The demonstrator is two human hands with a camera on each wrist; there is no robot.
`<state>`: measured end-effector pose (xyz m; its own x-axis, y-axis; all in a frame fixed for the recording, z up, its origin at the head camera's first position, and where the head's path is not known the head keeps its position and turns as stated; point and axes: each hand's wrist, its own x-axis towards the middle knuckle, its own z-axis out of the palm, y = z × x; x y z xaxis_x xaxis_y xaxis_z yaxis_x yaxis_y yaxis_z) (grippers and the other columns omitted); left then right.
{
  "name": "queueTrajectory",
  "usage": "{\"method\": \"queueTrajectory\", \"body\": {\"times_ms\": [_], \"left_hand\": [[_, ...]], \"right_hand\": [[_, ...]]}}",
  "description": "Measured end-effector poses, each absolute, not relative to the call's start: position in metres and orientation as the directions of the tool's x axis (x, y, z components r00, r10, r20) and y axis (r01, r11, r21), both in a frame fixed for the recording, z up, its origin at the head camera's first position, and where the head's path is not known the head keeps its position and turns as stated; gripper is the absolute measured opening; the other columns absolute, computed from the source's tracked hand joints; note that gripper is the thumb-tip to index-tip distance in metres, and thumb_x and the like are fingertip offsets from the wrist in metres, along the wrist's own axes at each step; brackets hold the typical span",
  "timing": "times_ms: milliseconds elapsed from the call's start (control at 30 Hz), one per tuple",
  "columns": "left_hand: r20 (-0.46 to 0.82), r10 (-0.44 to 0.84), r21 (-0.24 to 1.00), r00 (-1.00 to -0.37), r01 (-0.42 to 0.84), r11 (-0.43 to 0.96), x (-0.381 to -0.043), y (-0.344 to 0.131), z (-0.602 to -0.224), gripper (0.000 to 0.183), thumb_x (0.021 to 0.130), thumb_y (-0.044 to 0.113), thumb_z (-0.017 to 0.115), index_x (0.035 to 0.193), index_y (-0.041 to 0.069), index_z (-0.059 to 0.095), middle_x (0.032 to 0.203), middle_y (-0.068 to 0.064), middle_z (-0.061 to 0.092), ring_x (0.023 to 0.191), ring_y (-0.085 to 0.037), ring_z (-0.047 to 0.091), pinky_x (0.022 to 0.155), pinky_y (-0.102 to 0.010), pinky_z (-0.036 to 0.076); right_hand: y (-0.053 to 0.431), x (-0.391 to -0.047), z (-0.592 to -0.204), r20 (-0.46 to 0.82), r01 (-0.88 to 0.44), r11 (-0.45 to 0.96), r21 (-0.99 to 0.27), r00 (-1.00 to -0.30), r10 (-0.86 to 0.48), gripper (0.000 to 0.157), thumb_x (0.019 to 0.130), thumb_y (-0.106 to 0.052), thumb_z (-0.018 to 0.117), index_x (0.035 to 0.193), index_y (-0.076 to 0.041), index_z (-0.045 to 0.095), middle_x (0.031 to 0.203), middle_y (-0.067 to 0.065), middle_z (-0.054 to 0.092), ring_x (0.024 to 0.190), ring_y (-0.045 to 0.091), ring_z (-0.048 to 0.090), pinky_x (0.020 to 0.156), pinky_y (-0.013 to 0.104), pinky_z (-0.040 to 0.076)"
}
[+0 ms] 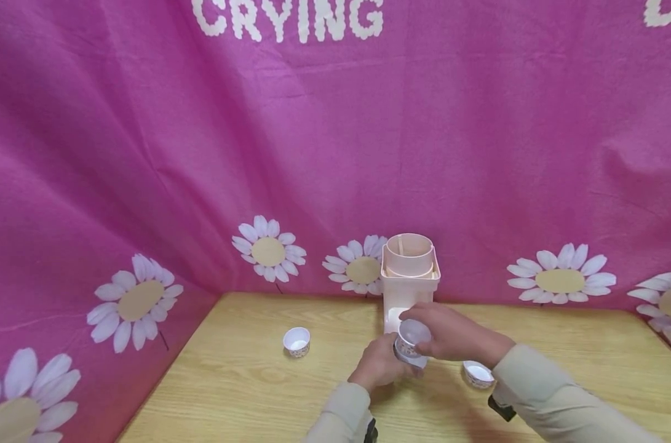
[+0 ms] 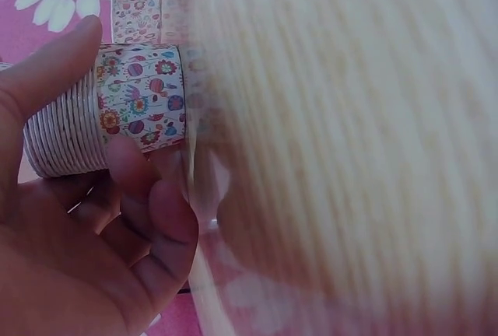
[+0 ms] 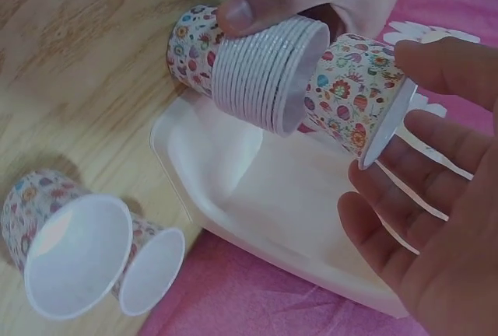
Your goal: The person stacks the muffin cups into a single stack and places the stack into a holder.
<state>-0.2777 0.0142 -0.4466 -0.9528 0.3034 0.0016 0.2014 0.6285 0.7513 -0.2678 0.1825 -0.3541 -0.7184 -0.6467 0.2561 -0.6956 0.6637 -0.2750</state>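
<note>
My left hand (image 1: 381,362) grips a nested stack of flower-printed paper cups (image 2: 66,130), thumb on one side and curled fingers on the other. In the right wrist view the stack (image 3: 253,75) lies on its side, its ridged white rims facing my right hand (image 3: 451,165). Between the thumb and fingers of that hand is a single paper cup (image 3: 350,91), held near its rim, its base at the mouth of the stack. In the head view this cup (image 1: 413,335) is in front of a pale pink dispenser (image 1: 409,289) with a round tube on top.
One paper cup (image 1: 297,342) stands on the wooden table (image 1: 230,369) left of the hands. Another cup (image 1: 478,375) is to the right, beside my right sleeve (image 1: 551,381). A pink cloth with daisies (image 1: 269,251) hangs behind the table.
</note>
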Motion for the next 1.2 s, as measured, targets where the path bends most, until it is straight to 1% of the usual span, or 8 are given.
{"method": "queueTrajectory", "body": {"times_ms": [267,567,633,733,833,900,1000,1200], "left_hand": [[0.009,0.297,0.766,-0.955,0.197,0.612,-0.279,0.017,-0.446,0.052,0.063,0.026,0.092,0.107,0.016,0.067,0.092,0.005,0.071,0.083,-0.010,0.061,0.079,-0.027,0.050],[-0.013,0.292,0.788,-0.956,0.170,0.592,-0.273,0.020,-0.448,0.046,0.062,0.023,0.093,0.101,0.017,0.069,0.090,0.007,0.071,0.080,-0.009,0.059,0.076,-0.027,0.048],[-0.007,0.293,0.787,-0.956,0.175,0.591,-0.272,0.020,-0.449,0.046,0.063,0.024,0.093,0.102,0.017,0.069,0.090,0.007,0.071,0.081,-0.008,0.059,0.076,-0.026,0.048],[-0.006,0.283,0.784,-0.959,0.171,0.597,-0.271,0.019,-0.450,0.047,0.062,0.024,0.093,0.102,0.017,0.069,0.090,0.007,0.070,0.081,-0.008,0.059,0.076,-0.026,0.048],[-0.009,0.270,0.784,-0.963,0.161,0.599,-0.272,0.018,-0.451,0.049,0.062,0.024,0.093,0.104,0.015,0.069,0.090,0.006,0.070,0.083,-0.009,0.060,0.078,-0.028,0.049],[-0.018,0.260,0.791,-0.965,0.145,0.595,-0.273,0.017,-0.452,0.051,0.062,0.023,0.094,0.105,0.015,0.069,0.091,0.005,0.070,0.084,-0.010,0.060,0.080,-0.029,0.050],[-0.032,0.250,0.799,-0.968,0.126,0.588,-0.274,0.016,-0.452,0.052,0.061,0.021,0.094,0.106,0.014,0.070,0.091,0.004,0.070,0.085,-0.012,0.061,0.083,-0.032,0.051],[-0.027,0.258,0.799,-0.966,0.134,0.587,-0.274,0.016,-0.449,0.051,0.061,0.021,0.094,0.105,0.014,0.069,0.091,0.005,0.070,0.085,-0.011,0.061,0.083,-0.031,0.050]], "right_hand": [[0.179,-0.273,-0.358,0.219,-0.690,0.676,-0.261,-0.724,-0.654,0.044,0.071,-0.007,0.079,0.114,-0.002,0.068,0.109,0.013,0.070,0.099,0.029,0.066,0.089,0.048,0.054],[0.183,-0.267,-0.364,0.223,-0.703,0.659,-0.265,-0.710,-0.668,0.047,0.066,-0.006,0.081,0.111,0.000,0.069,0.106,0.013,0.071,0.096,0.028,0.067,0.084,0.044,0.055],[0.185,-0.265,-0.365,0.211,-0.693,0.666,-0.277,-0.720,-0.661,0.048,0.068,-0.009,0.080,0.113,0.001,0.067,0.110,0.014,0.070,0.099,0.030,0.066,0.086,0.045,0.054],[0.190,-0.265,-0.367,0.186,-0.662,0.688,-0.296,-0.747,-0.639,0.049,0.074,-0.016,0.079,0.118,0.001,0.065,0.118,0.016,0.068,0.107,0.035,0.064,0.092,0.050,0.052],[0.197,-0.267,-0.369,0.170,-0.626,0.718,-0.305,-0.778,-0.605,0.050,0.079,-0.022,0.077,0.121,0.001,0.063,0.124,0.020,0.065,0.114,0.040,0.061,0.098,0.055,0.049],[0.202,-0.269,-0.370,0.169,-0.613,0.730,-0.304,-0.788,-0.591,0.050,0.080,-0.022,0.077,0.122,0.001,0.063,0.125,0.022,0.064,0.115,0.042,0.061,0.099,0.056,0.048],[0.209,-0.270,-0.372,0.168,-0.601,0.740,-0.304,-0.798,-0.579,0.049,0.080,-0.021,0.077,0.122,0.001,0.063,0.123,0.022,0.065,0.114,0.041,0.062,0.098,0.056,0.049],[0.212,-0.268,-0.377,0.239,-0.633,0.726,-0.267,-0.774,-0.587,0.044,0.082,-0.020,0.076,0.119,0.001,0.065,0.117,0.018,0.068,0.110,0.037,0.064,0.095,0.052,0.051]]}}
